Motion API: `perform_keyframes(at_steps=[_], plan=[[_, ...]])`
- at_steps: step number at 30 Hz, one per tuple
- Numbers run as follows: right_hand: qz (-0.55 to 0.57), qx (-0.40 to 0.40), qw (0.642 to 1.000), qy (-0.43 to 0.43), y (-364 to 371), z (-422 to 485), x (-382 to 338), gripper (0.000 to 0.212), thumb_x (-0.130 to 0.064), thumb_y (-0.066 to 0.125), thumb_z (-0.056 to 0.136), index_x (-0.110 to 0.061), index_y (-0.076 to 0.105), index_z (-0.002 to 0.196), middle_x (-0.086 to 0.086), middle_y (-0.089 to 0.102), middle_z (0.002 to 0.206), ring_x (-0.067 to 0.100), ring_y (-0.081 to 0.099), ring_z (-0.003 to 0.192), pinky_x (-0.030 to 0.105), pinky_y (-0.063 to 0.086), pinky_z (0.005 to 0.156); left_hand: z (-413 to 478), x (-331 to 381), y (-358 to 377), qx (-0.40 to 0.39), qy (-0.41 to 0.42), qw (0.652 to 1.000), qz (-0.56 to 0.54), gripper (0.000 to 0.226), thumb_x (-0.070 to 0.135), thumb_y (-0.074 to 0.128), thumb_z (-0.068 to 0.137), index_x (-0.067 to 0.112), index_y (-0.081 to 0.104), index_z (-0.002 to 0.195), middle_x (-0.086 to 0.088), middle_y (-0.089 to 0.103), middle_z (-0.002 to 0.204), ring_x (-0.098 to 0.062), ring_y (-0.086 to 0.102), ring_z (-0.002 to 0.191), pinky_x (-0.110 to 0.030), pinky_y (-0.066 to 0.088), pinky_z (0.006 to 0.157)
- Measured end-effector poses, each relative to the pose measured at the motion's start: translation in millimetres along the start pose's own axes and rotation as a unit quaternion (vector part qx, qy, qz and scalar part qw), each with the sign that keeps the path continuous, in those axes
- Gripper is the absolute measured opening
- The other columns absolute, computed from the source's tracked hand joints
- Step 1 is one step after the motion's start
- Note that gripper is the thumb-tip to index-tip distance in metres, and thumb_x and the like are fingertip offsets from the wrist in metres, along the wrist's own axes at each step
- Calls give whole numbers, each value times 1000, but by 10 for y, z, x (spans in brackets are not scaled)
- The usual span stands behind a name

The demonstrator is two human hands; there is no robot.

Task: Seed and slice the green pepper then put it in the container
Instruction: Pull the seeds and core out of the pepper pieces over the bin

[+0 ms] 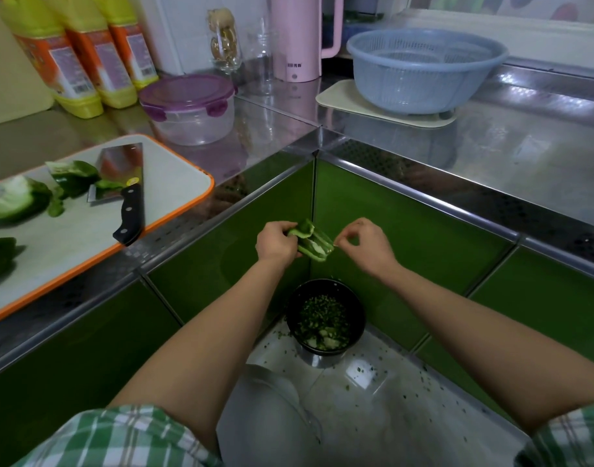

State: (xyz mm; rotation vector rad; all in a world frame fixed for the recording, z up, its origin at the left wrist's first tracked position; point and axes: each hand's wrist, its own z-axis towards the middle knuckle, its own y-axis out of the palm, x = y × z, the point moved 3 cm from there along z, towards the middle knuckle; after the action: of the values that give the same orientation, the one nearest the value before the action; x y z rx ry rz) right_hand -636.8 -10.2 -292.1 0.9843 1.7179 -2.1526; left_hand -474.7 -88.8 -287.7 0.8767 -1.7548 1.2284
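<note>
green flesh with a pale white rib is showing between the two hands: the left hand (274,243) is curling closed around one end of the pepper piece (311,241), gripping it, while the right hand (363,243) is hovering at the other end with thumb and forefinger pinched together, apparently on a bit of pith or seed too small to make out. the piece is lying with its long axis running from the left hand across and slightly down toward the right one, inner side facing up. both hands are working off the surface, out over the corner of the green cabinets, and the black bin (325,318) holding green scraps is sitting on the floor directly below them, so anything plucked loose looks set to drop straight in. seeding seems to be under way. further out to the left, the cutting board (174,176) is carrying the cleaver (120,176) and more pepper pieces (15,200), and beyond it the lidded container (189,109) is waiting, well apart from the hands.
</note>
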Motion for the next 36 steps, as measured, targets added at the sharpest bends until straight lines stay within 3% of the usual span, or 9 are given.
perform_keyframes(at_steps=[6,8,12,15,18,23,25,30,36], plan=[[5,11,999,-40,79,63,-242,17,-31,76,77,-21,64,84,-5,48,102,12,47,99,30,43,85,-80,89,149,-20,27,999,-9,30,0,57,92,7,65,120,-12,66,117,-23,71,82,-36,61,76],[-9,18,999,-37,78,41,-204,15,-28,76,77,-23,63,76,-5,49,103,12,46,102,31,43,89,-88,109,126,3,32,999,-7,30,0,57,93,7,65,121,-11,66,116,-24,71,84,-37,61,77],[-11,16,999,-26,52,-44,-56,7,-24,71,82,-21,65,80,-5,53,107,11,47,106,31,42,96,-47,97,11,79,47,995,32,31,6,58,93,11,65,123,-6,68,117,-24,70,93,-40,57,88],[29,42,998,-23,8,-36,-78,5,-26,69,85,-21,66,85,-4,55,101,11,51,97,28,45,87,-55,91,2,70,42,996,29,31,7,59,92,11,65,123,-6,69,114,-23,71,88,-40,58,85],[17,12,999,-47,25,18,-247,13,-31,72,82,-22,66,89,-6,56,88,8,51,80,24,42,69,-96,110,54,37,33,999,17,29,6,61,92,9,66,120,-8,69,108,-21,72,75,-37,60,77],[22,-6,1000,-1,78,57,-331,17,-25,74,80,-25,61,69,-5,60,69,15,58,68,34,49,61,-112,105,110,-4,10,1000,-4,23,7,63,91,7,70,112,-11,72,102,-20,72,72,-37,61,76],[40,-2,999,13,86,37,-340,13,-22,72,80,-23,63,70,-2,64,69,17,62,68,37,54,63,-106,103,103,-6,4,1000,-14,22,7,63,91,7,70,111,-11,71,101,-20,72,72,-36,61,74],[68,29,996,47,84,9,-349,13,-21,72,78,-20,65,68,-2,63,65,14,59,63,30,49,55,-111,111,118,-15,-14,998,-53,19,4,65,89,4,71,107,-11,70,96,-21,72,70,-34,61,74],[57,58,994,71,65,-1,-384,17,-20,76,75,-18,63,63,1,65,66,16,64,68,34,55,62,-117,107,155,-7,-5,998,-58,19,4,63,89,5,72,107,-10,72,98,-20,72,71,-34,61,73]])
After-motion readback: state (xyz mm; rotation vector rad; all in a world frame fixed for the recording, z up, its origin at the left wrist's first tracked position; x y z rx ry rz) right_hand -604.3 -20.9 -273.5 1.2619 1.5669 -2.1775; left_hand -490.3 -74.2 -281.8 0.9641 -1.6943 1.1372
